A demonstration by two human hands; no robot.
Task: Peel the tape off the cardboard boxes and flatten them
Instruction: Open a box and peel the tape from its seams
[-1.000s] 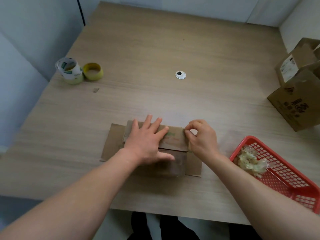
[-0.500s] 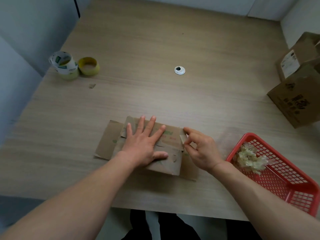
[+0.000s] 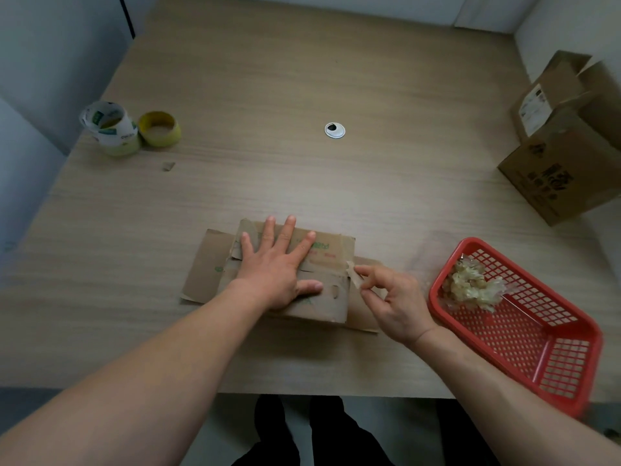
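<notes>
A small flattened cardboard box [image 3: 208, 267] lies on the wooden table near its front edge. My left hand [image 3: 279, 264] presses flat on its top with straight, spread fingers. At the box's right edge my right hand [image 3: 393, 297] pinches a strip of pale tape [image 3: 354, 275] between thumb and forefinger; the strip is partly lifted off the cardboard. Two unflattened cardboard boxes [image 3: 568, 163] stand at the table's right edge.
A red plastic basket [image 3: 564, 361] holding a wad of peeled tape [image 3: 470, 287] sits at the front right. Two tape rolls [image 3: 131, 129] stand at the far left, with a small scrap [image 3: 168, 166] near them. A round cable grommet [image 3: 334, 130] is in the table's middle.
My right hand has slid toward me along the box's right edge, pulling the tape strip loose. My left hand stays pressed on the box.
</notes>
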